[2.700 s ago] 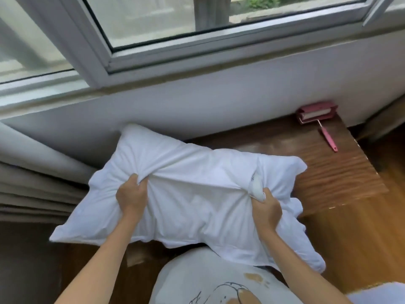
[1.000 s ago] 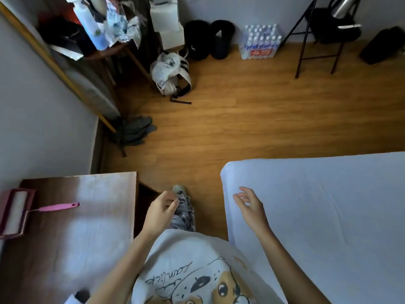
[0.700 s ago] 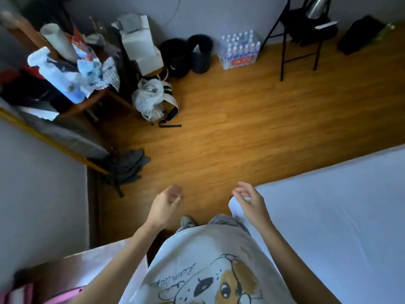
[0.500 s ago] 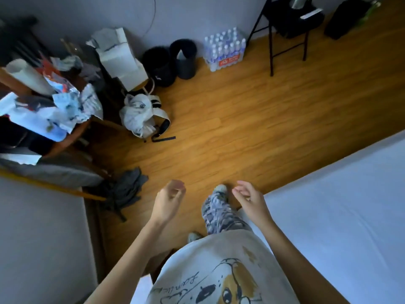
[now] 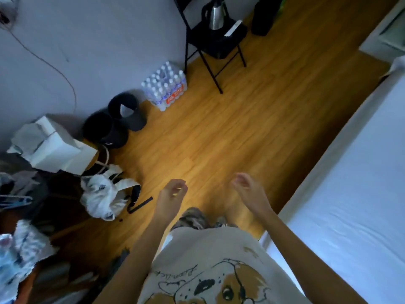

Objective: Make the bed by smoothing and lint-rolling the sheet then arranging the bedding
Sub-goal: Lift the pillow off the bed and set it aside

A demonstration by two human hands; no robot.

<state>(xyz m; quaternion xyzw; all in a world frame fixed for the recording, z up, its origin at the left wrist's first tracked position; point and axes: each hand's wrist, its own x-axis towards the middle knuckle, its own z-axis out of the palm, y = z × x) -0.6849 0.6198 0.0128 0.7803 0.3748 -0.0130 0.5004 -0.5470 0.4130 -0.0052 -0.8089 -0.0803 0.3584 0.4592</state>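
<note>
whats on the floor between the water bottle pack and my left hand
In the head view, only bare wooden floor lies between the pack of water bottles and the left hand. The hand holds nothing.

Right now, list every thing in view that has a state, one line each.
Left hand: loosely curled, holding nothing.
Right hand: loosely curled, holding nothing.
Bed sheet: spread flat, bare.
Folding chair: unfolded, kettle upright on the seat.
Water bottles: wrapped pack, upright on the floor.

dim room, motion-blurred at the left edge, wide-angle bending, bluish cast on the sheet (image 5: 350,194).
</note>
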